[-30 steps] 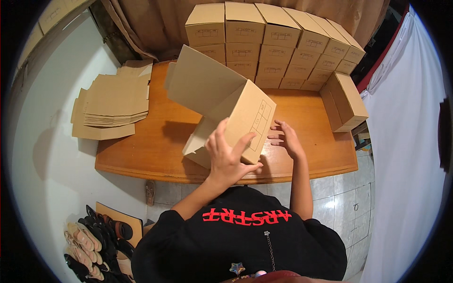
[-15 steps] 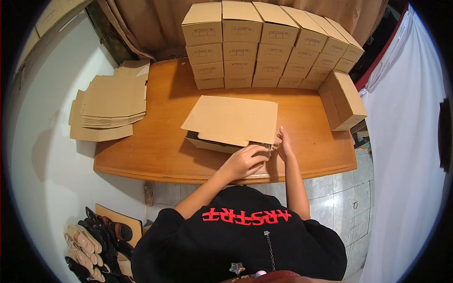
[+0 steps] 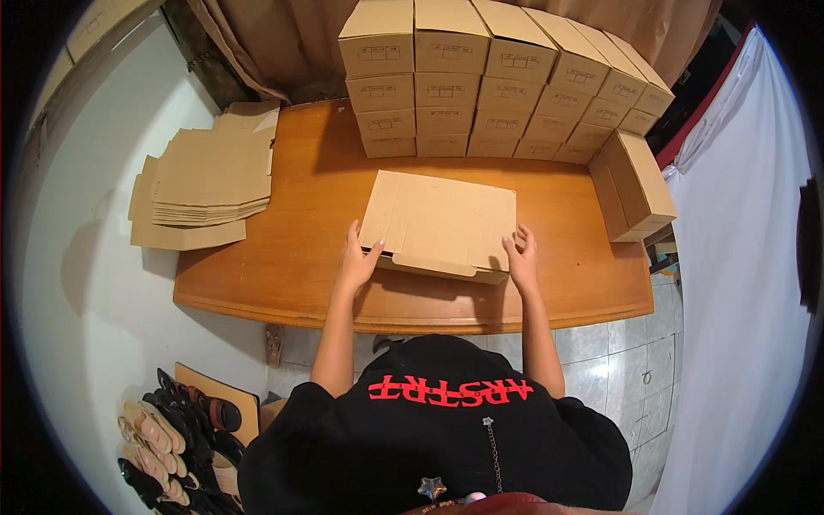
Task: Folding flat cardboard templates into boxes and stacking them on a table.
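Both hands press flat against the ends of the cardboard box (image 3: 439,225): left hand (image 3: 356,257) with fingers spread on its left end, right hand (image 3: 521,257) with fingers laid along its right front corner. Neither hand closes around anything; palms open, steadying rather than gripping.

Box lies lid-down-flat on the wooden table (image 3: 283,275), near the front edge, in front of the person. Lid tab (image 3: 433,263) sticks out along the front and does not look tucked in; front edge of the lid sits slightly proud.

Risks, as judged:
- Tab left outside: lid could spring up once pressure comes off.
- Uneven push from the two hands could skew the box or crease the thin lid.
- Box is near the table's front edge; a pull toward the body could slide it off.

Behind it, well apart, a stacked wall of finished boxes (image 3: 481,77); one more box (image 3: 633,184) stands at the right. Pile of flat blanks (image 3: 210,176) lies at the left end, overhanging the table's left edge. Shoes (image 3: 172,438) on the floor below left.
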Motion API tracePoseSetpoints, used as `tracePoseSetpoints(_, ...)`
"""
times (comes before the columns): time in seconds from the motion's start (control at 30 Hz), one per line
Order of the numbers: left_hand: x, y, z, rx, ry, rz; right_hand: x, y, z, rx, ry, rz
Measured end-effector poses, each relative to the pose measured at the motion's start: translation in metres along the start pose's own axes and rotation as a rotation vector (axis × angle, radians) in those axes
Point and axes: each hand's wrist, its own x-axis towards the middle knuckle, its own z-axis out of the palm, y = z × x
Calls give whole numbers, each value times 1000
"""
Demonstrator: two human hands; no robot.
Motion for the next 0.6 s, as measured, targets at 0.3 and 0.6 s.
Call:
tracePoseSetpoints(0.3,10,37,-12,-3,-110,4,-1,-33,-4,-268,-73,-264)
tracePoseSetpoints(0.6,4,64,-7,288,-4,78,-15,-51,7,-660,-114,-341)
